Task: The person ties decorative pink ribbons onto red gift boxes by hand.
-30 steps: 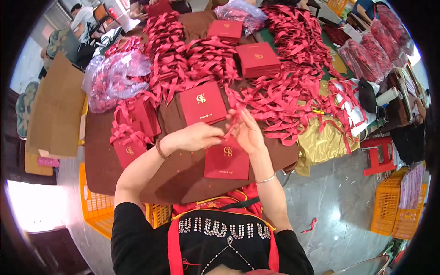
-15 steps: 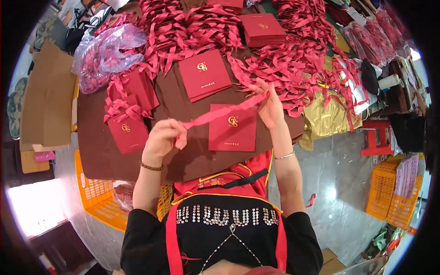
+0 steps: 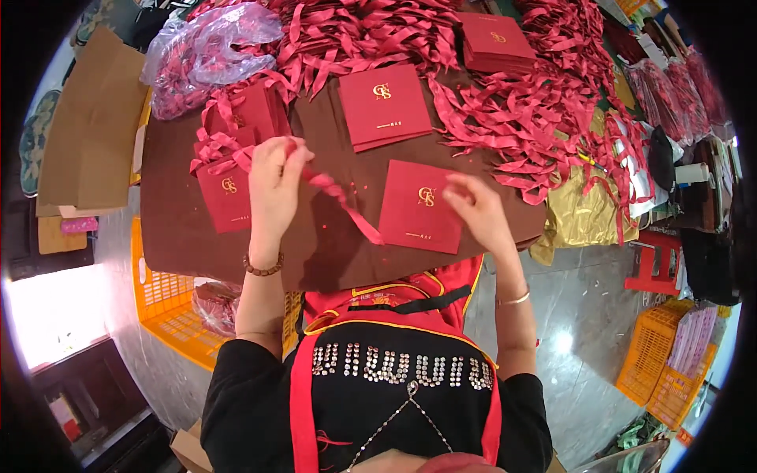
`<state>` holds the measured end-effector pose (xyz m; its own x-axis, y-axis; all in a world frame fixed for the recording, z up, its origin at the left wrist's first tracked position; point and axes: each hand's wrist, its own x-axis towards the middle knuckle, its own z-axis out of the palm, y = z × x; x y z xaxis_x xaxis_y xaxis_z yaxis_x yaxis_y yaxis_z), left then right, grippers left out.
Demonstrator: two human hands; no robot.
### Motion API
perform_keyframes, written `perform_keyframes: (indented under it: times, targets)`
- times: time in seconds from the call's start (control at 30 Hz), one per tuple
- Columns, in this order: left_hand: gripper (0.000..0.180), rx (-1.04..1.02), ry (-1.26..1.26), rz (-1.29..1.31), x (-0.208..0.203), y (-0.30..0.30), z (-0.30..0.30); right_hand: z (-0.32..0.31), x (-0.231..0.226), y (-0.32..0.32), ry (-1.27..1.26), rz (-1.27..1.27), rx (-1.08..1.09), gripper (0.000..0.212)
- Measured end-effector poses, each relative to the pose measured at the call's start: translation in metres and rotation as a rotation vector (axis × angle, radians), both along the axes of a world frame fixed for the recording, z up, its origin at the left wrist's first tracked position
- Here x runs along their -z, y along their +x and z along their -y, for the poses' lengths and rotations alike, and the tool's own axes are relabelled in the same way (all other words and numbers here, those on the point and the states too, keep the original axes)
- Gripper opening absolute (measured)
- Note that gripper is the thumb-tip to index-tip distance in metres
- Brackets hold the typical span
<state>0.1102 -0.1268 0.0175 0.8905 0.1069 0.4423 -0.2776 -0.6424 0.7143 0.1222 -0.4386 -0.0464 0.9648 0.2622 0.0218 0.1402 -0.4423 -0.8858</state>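
The left hand [image 3: 276,177] hides the stretch of red ribbon [image 3: 341,195] within its grip and, with its wrist, covers the right edge of the small red folder [image 3: 225,197] at left. The right hand [image 3: 479,211] is slightly blurred and covers part of the right edge of the red card [image 3: 419,225]; whether it touches cannot be told. The upper frame edge cuts off the ribbon heap [image 3: 367,31]. Crumpled film obscures the contents of the plastic bag [image 3: 209,55], upper left. Specks on the bench [image 3: 181,236] are too small to identify.
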Motion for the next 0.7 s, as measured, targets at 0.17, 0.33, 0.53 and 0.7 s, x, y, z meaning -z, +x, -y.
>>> perform_keyframes:
  times: [0.17,0.33,0.53,0.7]
  targets:
    - [0.026,0.280,-0.453,-0.663,0.027,-0.002,0.033,-0.020,0.002,0.032,-0.541,0.453,-0.090,0.040]
    - [0.022,0.242,-0.030,-0.362,0.076,-0.001,0.069,-0.036,0.015,0.032,-0.704,0.428,-0.134,0.049]
    - [0.019,0.252,0.112,-0.144,0.087,0.000,0.082,-0.044,0.013,0.029,-0.651,0.416,-0.153,0.043]
    - [0.017,0.246,0.039,-0.379,0.076,0.001,0.079,-0.042,0.005,0.035,-0.472,0.254,-0.134,0.029]
